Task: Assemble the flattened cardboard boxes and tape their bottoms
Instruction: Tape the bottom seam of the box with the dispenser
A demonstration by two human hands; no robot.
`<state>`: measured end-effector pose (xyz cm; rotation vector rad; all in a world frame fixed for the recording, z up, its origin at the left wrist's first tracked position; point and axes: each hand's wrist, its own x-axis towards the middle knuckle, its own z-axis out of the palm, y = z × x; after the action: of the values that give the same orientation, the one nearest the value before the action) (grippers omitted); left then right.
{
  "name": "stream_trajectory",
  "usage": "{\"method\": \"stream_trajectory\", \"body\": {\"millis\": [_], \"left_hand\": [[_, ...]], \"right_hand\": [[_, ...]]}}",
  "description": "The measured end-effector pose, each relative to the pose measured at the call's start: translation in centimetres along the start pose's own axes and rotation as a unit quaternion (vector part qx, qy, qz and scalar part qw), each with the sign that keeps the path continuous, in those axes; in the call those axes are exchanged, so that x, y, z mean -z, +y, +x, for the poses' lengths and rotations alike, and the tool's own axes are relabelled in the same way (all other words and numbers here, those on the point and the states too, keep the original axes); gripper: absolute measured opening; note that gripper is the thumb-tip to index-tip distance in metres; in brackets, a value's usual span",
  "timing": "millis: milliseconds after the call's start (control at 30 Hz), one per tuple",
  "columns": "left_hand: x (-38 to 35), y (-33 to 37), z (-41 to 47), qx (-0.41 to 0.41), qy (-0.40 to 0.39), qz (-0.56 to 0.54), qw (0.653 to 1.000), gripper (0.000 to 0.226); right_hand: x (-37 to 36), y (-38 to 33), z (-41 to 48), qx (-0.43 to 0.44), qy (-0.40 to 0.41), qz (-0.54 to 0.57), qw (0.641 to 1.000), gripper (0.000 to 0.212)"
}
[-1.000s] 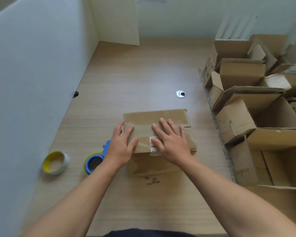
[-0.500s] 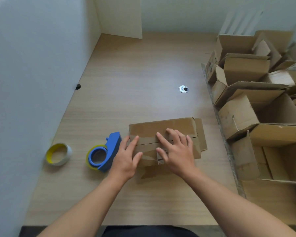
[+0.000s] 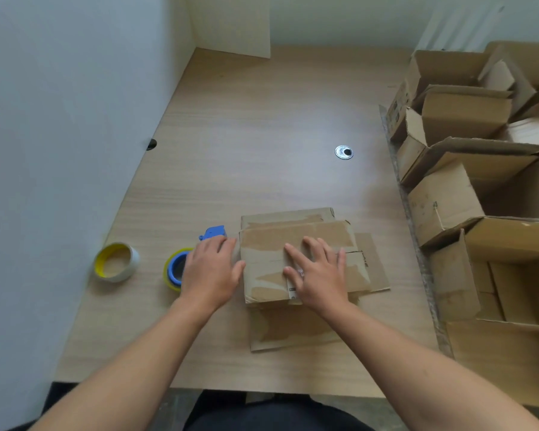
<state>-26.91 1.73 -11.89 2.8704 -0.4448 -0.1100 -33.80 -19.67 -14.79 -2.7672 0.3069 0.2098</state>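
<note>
A small brown cardboard box stands bottom-up on the wooden desk, its flaps folded in and patched with old brown tape. My right hand lies flat on the folded flaps, fingers spread, pressing them down. My left hand is off the box at its left edge, fingers straight, hovering over the blue tape dispenser with its yellow-edged roll. The dispenser's blue tip shows above my fingers; the rest is partly hidden by the hand.
A loose yellow-cored tape roll lies at the left near the white partition. Several assembled open boxes crowd the right side. A metal grommet sits mid-desk. The desk's front edge is close to my body.
My left hand has slid off the box's top to the left, over the tape dispenser. The right hand stays pressed on the flaps. The view has tilted downward.
</note>
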Motion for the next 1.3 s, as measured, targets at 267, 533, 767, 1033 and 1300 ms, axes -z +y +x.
{"method": "stream_trajectory", "body": {"millis": [267,533,767,1033,1300], "left_hand": [[-0.7,-3.2,0.7,0.15,-0.099,-0.038,0.983,0.071],[-2.2,-4.4,0.8,0.135,-0.154,-0.048,0.978,0.078],[1.5,-3.6,2.9,0.172,-0.067,-0.109,0.977,0.074],[4.1,0.0,1.5,-0.158,-0.051,-0.112,0.98,0.075],[2.6,3.3,1.3,-0.374,-0.013,-0.002,0.928,0.058]], "right_hand": [[0.0,0.1,0.2,0.008,-0.006,-0.012,1.0,0.051],[0.4,0.7,0.2,0.013,0.002,0.058,0.998,0.042],[1.7,1.1,0.6,-0.006,-0.013,0.153,0.988,0.039],[3.6,3.4,-0.2,-0.001,-0.007,0.424,0.906,0.055],[4.5,4.5,-0.5,0.008,-0.031,0.465,0.885,0.054]]}}
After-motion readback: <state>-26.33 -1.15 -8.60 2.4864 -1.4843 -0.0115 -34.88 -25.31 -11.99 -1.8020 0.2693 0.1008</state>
